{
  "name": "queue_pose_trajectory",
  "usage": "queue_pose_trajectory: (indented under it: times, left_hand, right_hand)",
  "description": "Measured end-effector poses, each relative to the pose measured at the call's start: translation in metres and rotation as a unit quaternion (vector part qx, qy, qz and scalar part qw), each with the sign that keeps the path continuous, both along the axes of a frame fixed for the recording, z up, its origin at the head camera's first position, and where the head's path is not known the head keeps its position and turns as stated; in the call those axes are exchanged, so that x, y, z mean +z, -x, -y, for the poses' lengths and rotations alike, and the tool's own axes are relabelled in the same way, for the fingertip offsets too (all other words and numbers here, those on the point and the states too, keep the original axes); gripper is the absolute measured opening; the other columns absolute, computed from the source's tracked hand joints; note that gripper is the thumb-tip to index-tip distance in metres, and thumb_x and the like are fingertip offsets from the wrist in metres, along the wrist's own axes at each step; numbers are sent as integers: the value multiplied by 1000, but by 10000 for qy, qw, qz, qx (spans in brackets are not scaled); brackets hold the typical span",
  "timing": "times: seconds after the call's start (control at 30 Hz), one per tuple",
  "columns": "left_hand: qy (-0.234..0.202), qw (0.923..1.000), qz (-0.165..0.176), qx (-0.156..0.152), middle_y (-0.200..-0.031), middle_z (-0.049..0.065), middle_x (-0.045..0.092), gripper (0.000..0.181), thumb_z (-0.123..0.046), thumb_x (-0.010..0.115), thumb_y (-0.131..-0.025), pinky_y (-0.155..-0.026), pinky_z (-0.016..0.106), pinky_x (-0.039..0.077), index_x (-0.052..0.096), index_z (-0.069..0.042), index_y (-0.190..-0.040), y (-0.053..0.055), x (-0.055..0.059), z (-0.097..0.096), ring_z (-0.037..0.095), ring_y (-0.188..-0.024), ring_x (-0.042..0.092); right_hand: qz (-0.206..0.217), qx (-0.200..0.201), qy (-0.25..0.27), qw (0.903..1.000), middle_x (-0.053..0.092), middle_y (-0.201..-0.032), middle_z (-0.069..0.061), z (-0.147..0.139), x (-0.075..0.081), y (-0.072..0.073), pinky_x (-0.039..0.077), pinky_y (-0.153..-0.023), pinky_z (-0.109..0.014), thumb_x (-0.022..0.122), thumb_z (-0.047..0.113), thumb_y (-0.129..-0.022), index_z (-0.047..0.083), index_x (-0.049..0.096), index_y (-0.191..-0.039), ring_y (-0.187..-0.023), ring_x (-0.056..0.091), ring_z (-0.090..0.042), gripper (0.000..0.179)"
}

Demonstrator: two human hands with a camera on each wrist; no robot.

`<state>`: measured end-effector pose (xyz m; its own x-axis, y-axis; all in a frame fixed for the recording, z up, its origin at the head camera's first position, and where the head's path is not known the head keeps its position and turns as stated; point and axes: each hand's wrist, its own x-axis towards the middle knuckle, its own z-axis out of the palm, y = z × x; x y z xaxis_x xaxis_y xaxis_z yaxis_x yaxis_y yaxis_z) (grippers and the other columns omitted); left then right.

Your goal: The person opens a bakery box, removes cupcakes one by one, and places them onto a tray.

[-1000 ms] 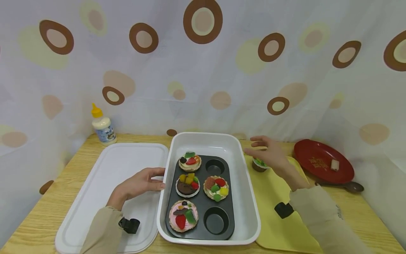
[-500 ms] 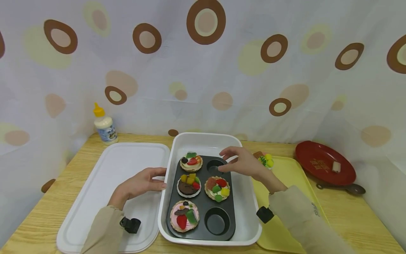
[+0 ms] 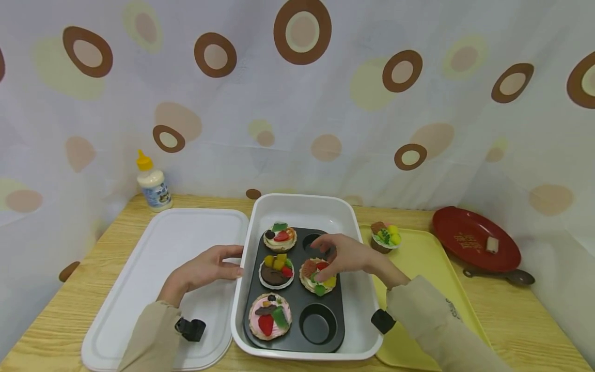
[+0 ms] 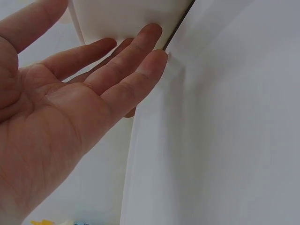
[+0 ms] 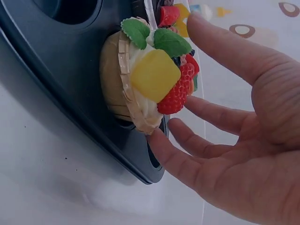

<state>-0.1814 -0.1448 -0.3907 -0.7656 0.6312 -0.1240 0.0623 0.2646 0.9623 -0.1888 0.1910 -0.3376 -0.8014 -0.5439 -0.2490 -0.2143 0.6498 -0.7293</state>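
Note:
A white deep tray [image 3: 307,356] holds a dark muffin pan [image 3: 297,343] with several toy fruit tarts in its cups. My left hand [image 3: 209,271] rests at the tray's left wall, thumb by the rim; in the left wrist view its fingers lie fairly straight beside white plastic. Over the pan's right column, my right hand [image 3: 348,256] spreads its fingers and thumb around a cream fruit tart [image 5: 154,75] in the middle cup. One fingertip is at the tart's crust edge in the right wrist view; whether it touches I cannot tell. The hand partly covers this tart from above.
A fruit-topped cupcake [image 3: 385,237] stands on a yellow tray [image 3: 418,294] at right. Behind it lie a red plate [image 3: 457,222] and a dark spoon [image 3: 518,277]. At left are a white lid-like tray [image 3: 195,227] and a yellow-capped bottle [image 3: 155,188].
My right hand has moved left from the cupcake on the yellow tray, across the pan's back right cup, and down to the middle right tart. The left hand has stayed put.

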Motion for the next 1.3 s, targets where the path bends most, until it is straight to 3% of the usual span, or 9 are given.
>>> queue_pose_trajectory:
  times: [0.23,0.4,0.77,1.03,1.3]
  left_hand:
    - [8,10000,-12,-16,-145,31,34,64,-14,63,-93,-97,47,46,31,12,-143,-1,1,0,45,-127,43]
    - [38,10000,-12,-12,-146,30,34,65,-15,63,-93,-98,47,45,31,11,-143,0,1,0,44,-127,44]
    - [147,9999,-29,35,-145,29,35,65,-17,63,-93,-98,48,45,32,10,-143,1,-1,0,44,-126,44]
    - [143,9999,33,70,-145,29,36,65,-16,64,-93,-98,48,45,33,9,-144,2,-2,1,44,-126,45]
    - [132,9999,38,81,-145,29,36,65,-16,64,-92,-97,47,46,33,10,-143,2,-2,1,44,-127,44]
  right_hand:
    - [304,88,-480,9983,53,-124,-14,5,-2,-1,47,-92,-42,87,17,-67,2,52,-132,-108,52,-28,75]
    - [46,357,-930,9950,55,-129,-12,7,-5,-2,43,-100,-47,89,13,-64,2,53,-130,-118,50,-32,76]
    - [-576,680,-1527,9842,53,-112,-8,9,-9,-4,47,-90,-42,90,13,-63,6,55,-124,-100,49,-23,70]
    - [-938,630,-1478,9825,57,-107,-6,8,-10,-4,48,-85,-36,91,16,-61,3,61,-118,-96,50,-20,66]
    - [-1023,561,-1455,9825,63,-104,-3,9,-11,-3,50,-79,-30,90,17,-59,1,63,-114,-89,52,-16,63]
